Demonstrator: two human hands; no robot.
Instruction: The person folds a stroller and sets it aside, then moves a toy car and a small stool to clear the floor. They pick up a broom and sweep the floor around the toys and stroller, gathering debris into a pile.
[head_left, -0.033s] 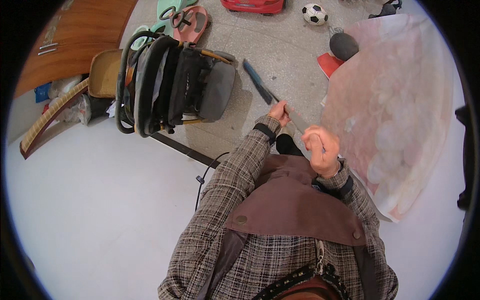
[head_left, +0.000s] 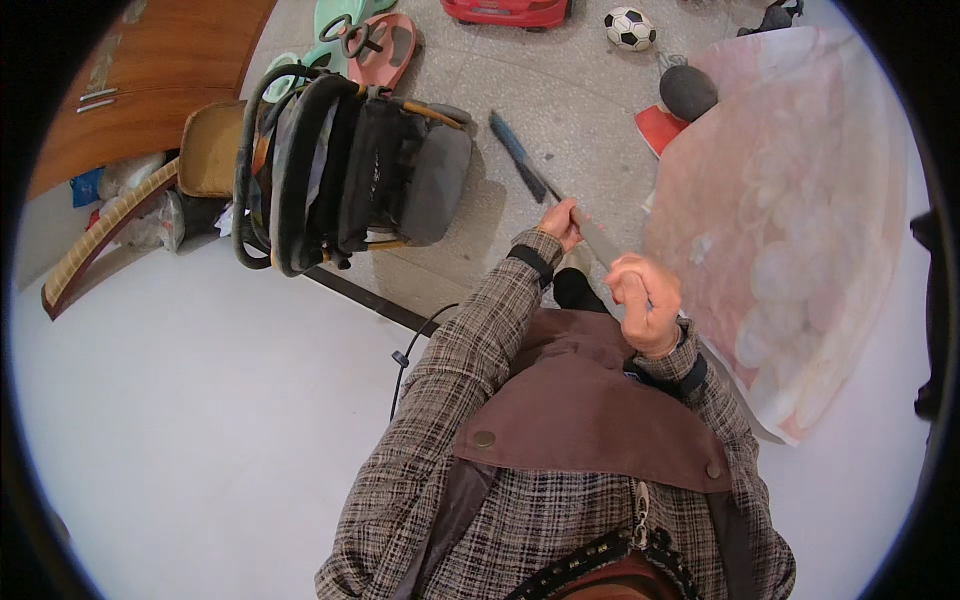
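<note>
A broom (head_left: pixel 515 155) with blue-and-dark bristles rests its head at the floor beyond me, and its pale handle slants back toward my body. My left hand (head_left: pixel 561 223) is closed around the lower handle, close to the head. Higher up, my right hand (head_left: pixel 646 304) grips the handle near its upper end, fingers curled round it. Just past the bristles, a small dark speck (head_left: pixel 549 156) lies on the speckled floor (head_left: pixel 560 90). My dark shoe or trouser leg (head_left: pixel 577 290) shows beneath the hands.
To the left stands a folded black stroller (head_left: pixel 375 170), by a tan-seated chair (head_left: pixel 210 150). Green and pink ride-on toys (head_left: pixel 382 60), a red toy car (head_left: pixel 508 10) and a soccer ball (head_left: pixel 630 29) lie beyond. At right are a grey ball (head_left: pixel 688 93) and a pinkish sheet (head_left: pixel 780 230).
The broom head has shifted very slightly away from me. Both hands keep their hold on the handle.
</note>
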